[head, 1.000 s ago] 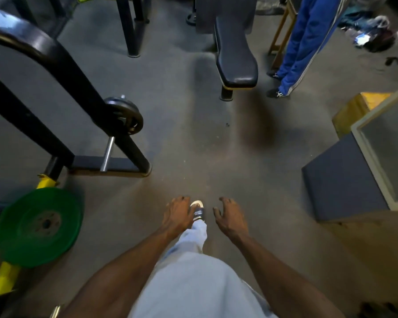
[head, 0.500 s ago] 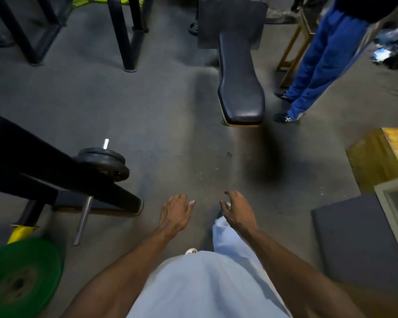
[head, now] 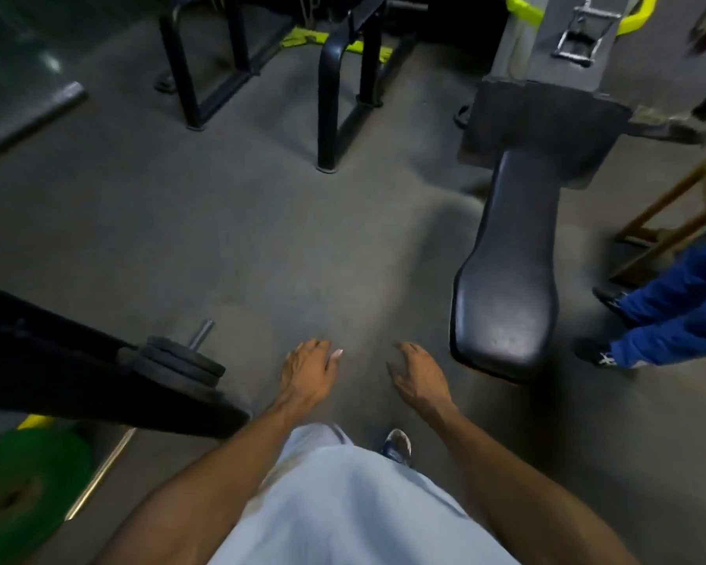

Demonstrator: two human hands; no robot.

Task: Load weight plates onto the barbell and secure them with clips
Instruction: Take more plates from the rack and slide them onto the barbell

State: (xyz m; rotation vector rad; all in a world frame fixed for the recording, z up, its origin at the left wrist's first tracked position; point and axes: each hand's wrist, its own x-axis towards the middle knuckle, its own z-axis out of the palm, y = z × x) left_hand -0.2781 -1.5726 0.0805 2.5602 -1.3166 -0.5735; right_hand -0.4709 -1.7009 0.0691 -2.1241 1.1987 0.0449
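Hanging loose, both hands [head: 308, 371] empty

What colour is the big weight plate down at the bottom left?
Green. The weight plate shows in the head view, at the lower left corner.

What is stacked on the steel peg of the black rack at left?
Small dark plates sit stacked on the peg, whose tip pokes out above. The black rack beam hides the peg's lower part.
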